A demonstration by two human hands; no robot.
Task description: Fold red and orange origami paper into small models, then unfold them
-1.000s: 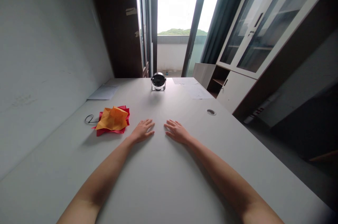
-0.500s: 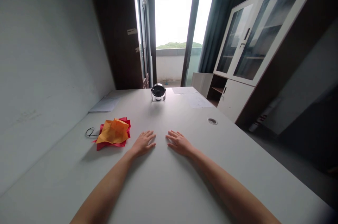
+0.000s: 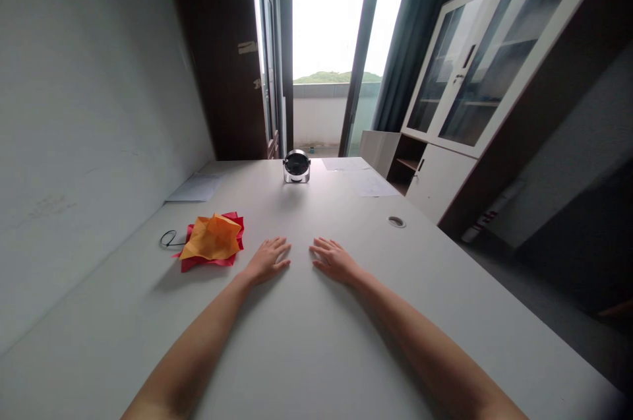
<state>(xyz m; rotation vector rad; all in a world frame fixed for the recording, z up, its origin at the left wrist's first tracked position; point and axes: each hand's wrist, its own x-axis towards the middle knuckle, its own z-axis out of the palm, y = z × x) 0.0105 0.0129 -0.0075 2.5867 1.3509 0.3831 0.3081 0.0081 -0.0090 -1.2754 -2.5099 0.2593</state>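
Both of my hands lie palm down on the white table (image 3: 297, 341) with nothing in them. My left hand (image 3: 268, 260) has its fingers spread and is just right of an orange folded paper or cloth piece (image 3: 211, 237), which rests on a red one (image 3: 239, 222). A thin black loop (image 3: 169, 239) sticks out at their left side. My right hand (image 3: 336, 260) is flat too, fingers apart, a short gap from the left one. Beyond the hands a round black device on a metal stand (image 3: 297, 166) stands near the far edge.
White sheets lie at the far left (image 3: 196, 187) and far right (image 3: 370, 182) of the table. A round cable hole (image 3: 396, 222) is set in the right side. A wall borders the left; a glass-door cabinet (image 3: 457, 77) stands beyond the right edge.
The camera view has tilted slightly, so the table and things on it appear a little higher. My hands have not visibly moved on the table.
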